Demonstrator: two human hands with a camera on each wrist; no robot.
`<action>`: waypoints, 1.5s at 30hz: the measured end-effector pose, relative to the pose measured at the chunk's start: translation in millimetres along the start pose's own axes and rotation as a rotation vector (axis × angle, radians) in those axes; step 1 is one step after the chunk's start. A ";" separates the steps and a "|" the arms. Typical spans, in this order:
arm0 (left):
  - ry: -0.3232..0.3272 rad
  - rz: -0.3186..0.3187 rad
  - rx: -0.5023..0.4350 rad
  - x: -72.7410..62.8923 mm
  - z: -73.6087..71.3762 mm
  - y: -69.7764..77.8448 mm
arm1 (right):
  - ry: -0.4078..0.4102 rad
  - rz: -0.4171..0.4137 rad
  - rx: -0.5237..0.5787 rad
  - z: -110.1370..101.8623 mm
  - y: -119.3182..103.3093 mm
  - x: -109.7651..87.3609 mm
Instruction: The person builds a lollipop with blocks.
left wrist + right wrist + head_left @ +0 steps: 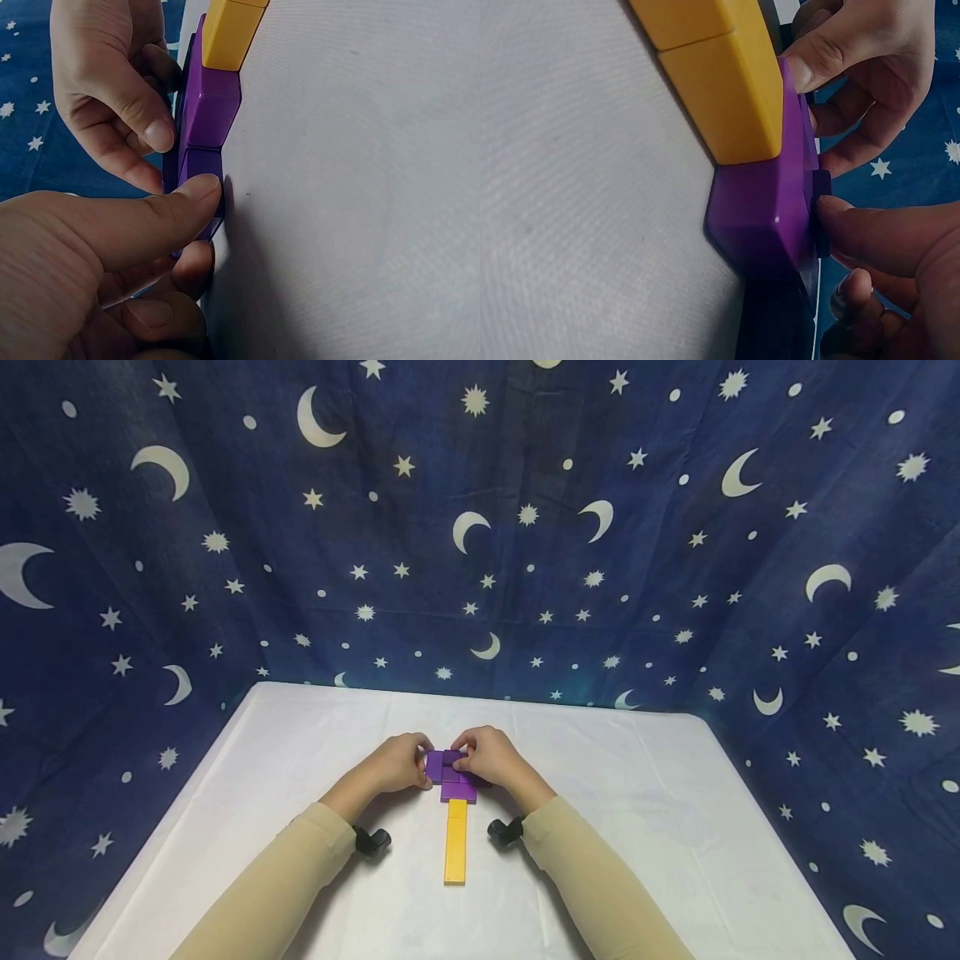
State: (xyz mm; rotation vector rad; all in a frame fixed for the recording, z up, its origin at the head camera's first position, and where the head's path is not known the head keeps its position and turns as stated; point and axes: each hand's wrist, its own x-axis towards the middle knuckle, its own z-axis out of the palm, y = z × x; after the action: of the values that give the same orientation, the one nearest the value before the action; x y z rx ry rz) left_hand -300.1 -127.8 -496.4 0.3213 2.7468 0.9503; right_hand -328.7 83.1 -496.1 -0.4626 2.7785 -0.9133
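Note:
In the head view several purple blocks (458, 792) lie joined on the table, with a row of yellow blocks (455, 847) running from them toward me. My left hand (393, 765) grips the left purple block (434, 767) between thumb and fingers. Its thumb lies along the block's near side in the left wrist view. My right hand (491, 757) pinches a small dark purple block (823, 214) that stands out above the larger purple ones. Behind the right hand, the right end of the purple group is mostly hidden.
A white cloth covers the table (637, 843). Dark blue curtains (525, 485) with moons and stars hang at the back and both sides. Black wrist cameras (372, 841) sit on the cuffs, close over the table on either side of the yellow row.

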 end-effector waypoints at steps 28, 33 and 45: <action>0.006 -0.004 0.001 -0.6 -0.3 0.2 | 0.024 0.000 0.046 -8.7 8.2 -4.7; 0.006 -0.014 -0.002 -1.7 -0.1 1.2 | 0.033 0.019 0.062 -13.4 17.8 -10.6; 0.010 -0.001 0.000 -3.3 -0.8 2.8 | 0.048 0.016 0.090 -27.7 38.6 -23.6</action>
State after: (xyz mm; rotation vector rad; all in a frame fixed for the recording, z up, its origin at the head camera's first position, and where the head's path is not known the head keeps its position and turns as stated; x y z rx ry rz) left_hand -296.8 -127.0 -493.6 0.3155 2.7555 0.9541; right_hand -323.0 135.8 -495.6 -0.4085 2.7652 -1.0539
